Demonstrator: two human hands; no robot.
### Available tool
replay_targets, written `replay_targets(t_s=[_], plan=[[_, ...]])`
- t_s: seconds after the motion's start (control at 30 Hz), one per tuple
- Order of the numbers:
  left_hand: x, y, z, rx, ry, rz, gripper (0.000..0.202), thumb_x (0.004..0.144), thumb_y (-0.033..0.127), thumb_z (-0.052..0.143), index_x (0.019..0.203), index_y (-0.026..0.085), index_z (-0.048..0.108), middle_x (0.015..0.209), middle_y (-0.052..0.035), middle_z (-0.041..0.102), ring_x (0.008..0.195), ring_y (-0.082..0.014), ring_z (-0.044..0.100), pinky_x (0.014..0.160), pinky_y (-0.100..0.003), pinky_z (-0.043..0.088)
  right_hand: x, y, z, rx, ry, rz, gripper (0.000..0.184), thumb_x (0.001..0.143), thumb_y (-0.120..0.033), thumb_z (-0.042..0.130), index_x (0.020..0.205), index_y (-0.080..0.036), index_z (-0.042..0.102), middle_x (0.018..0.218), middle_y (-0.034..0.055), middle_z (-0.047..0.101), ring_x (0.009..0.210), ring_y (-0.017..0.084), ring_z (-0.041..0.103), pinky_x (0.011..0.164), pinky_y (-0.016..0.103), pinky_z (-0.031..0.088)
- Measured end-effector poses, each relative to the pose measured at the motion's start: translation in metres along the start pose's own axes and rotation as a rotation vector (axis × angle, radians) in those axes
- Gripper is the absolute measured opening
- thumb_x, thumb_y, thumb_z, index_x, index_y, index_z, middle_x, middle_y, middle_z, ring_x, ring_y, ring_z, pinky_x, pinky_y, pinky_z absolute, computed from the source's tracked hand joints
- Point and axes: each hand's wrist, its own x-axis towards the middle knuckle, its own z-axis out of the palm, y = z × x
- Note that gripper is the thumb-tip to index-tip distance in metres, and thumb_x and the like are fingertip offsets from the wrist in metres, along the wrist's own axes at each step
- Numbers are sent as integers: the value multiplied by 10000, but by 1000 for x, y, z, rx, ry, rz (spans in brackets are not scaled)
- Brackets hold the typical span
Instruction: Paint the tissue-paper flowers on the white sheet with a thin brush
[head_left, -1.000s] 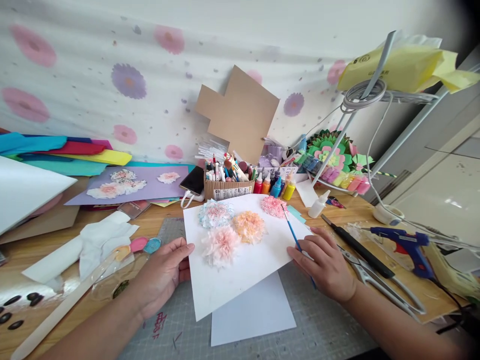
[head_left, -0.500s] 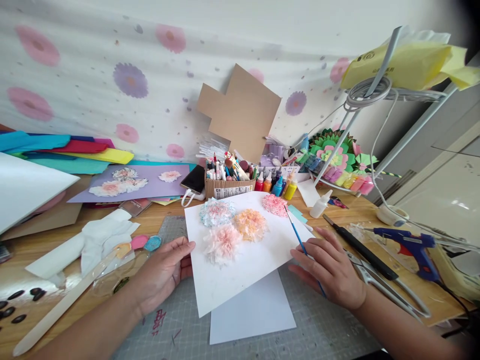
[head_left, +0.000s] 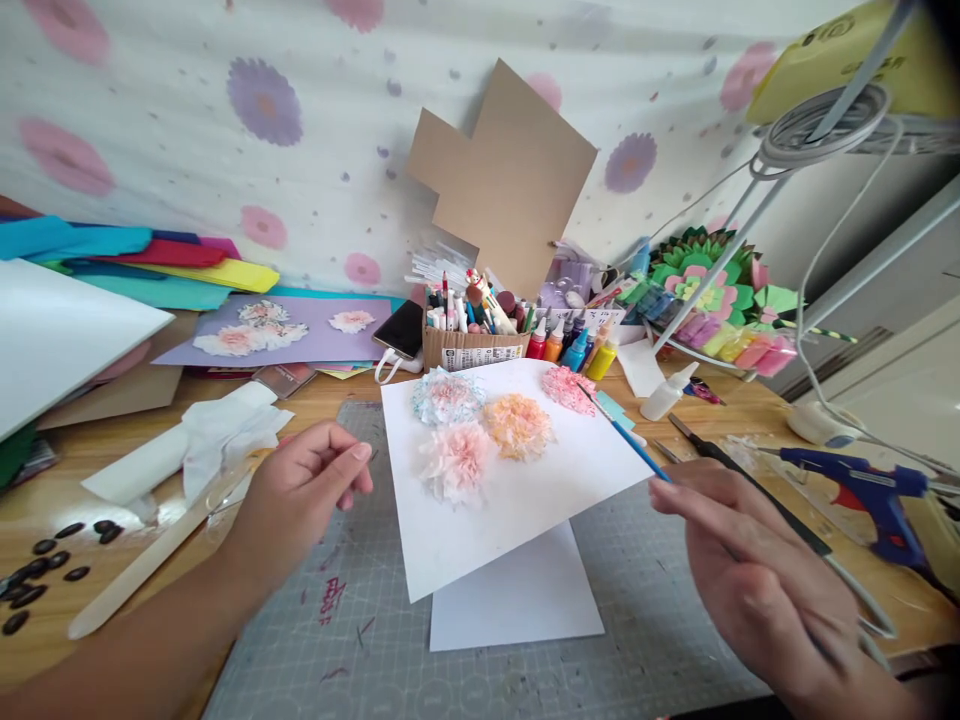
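A white sheet of paper (head_left: 517, 500) lies on the grey cutting mat (head_left: 390, 640), with several tissue-paper flowers (head_left: 484, 430) in blue, orange and pink on it. My right hand (head_left: 750, 570) hovers off the sheet's right corner and grips a thin blue paintbrush (head_left: 626, 445) whose tip points at the pink flower at the top. My left hand (head_left: 300, 490) is raised left of the sheet, fingers loosely curled, thumb near forefinger, with nothing visible in it. A second white sheet (head_left: 517, 605) lies under the first.
A cardboard box of pens and markers (head_left: 469, 335) and paint bottles (head_left: 570, 345) stand behind the sheet. Scissors, a black knife (head_left: 720, 455) and a blue glue gun (head_left: 862, 485) lie at the right. White tissue (head_left: 202, 435), a pale stick and dark seeds (head_left: 45, 575) lie at the left. A purple sheet (head_left: 300, 335) lies behind.
Both hands have let go of the white sheet and lifted off the table. The right hand drew back to the right with the paintbrush. The camera tilted down.
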Motion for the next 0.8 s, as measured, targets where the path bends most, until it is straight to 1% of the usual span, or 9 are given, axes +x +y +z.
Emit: replay_targets(t_s=[0.07, 0.17, 0.27, 0.33, 0.4, 0.47, 0.57, 0.67, 0.8], plan=[[-9, 3, 0, 145, -35, 125, 223, 816, 384, 618, 643, 249, 574, 489, 33, 569, 438, -133, 473, 434, -220, 362, 3, -4, 4, 126, 53, 114, 382, 998, -328, 328, 1281, -250, 573, 1023, 110, 606, 983, 264, 583, 769, 395, 528], [-21, 5, 1, 285, -95, 340, 200, 810, 349, 609, 632, 258, 604, 431, 37, 538, 392, -135, 462, 427, -247, 344, 7, -7, 14, 396, 193, 323, 216, 945, -267, 503, 1102, -247, 650, 921, 78, 624, 853, 203, 596, 681, 309, 548], [-29, 5, 3, 354, -117, 478, 154, 801, 294, 610, 651, 264, 635, 493, 24, 587, 434, -138, 487, 493, -269, 360, 15, -5, 24, 615, 284, 407, 72, 867, -232, 644, 939, -234, 641, 795, 40, 621, 731, 163, 609, 615, 263, 560], [-30, 5, 3, 363, -165, 541, 120, 800, 255, 607, 684, 272, 634, 527, 24, 609, 450, -138, 502, 509, -272, 366, 23, -2, 29, 687, 285, 425, 60, 836, -230, 691, 872, -228, 643, 742, 24, 620, 679, 149, 619, 580, 242, 568], [-30, 5, 3, 364, -225, 603, 103, 798, 222, 604, 714, 279, 621, 512, 32, 593, 433, -137, 500, 492, -271, 364, 29, 0, 31, 696, 278, 446, 77, 816, -232, 719, 869, -225, 664, 761, 20, 644, 655, 142, 641, 573, 225, 586], [-30, 6, 3, 377, -253, 647, 104, 804, 209, 598, 725, 276, 606, 504, 33, 581, 425, -139, 499, 483, -273, 365, 32, 0, 33, 665, 254, 455, 95, 816, -234, 722, 901, -225, 680, 790, 23, 664, 665, 145, 663, 589, 212, 601], [-29, 11, 3, 428, -294, 685, 107, 820, 192, 597, 741, 263, 592, 524, 31, 597, 441, -136, 525, 483, -265, 380, 29, -3, 33, 585, 182, 479, 102, 862, -236, 668, 962, -226, 678, 822, 32, 671, 721, 155, 679, 616, 202, 606], [-29, 16, 4, 472, -330, 743, 114, 829, 176, 583, 744, 251, 590, 516, 30, 598, 431, -130, 539, 464, -252, 391, 24, -9, 34, 524, 130, 503, 97, 880, -233, 639, 974, -231, 667, 843, 30, 672, 752, 149, 683, 635, 178, 603], [-29, 15, 2, 516, -373, 759, 115, 846, 180, 563, 757, 249, 587, 541, 30, 613, 450, -131, 552, 475, -256, 403, 22, -13, 37, 465, 97, 521, 116, 880, -254, 640, 992, -233, 662, 857, 34, 679, 779, 153, 688, 667, 170, 605]])
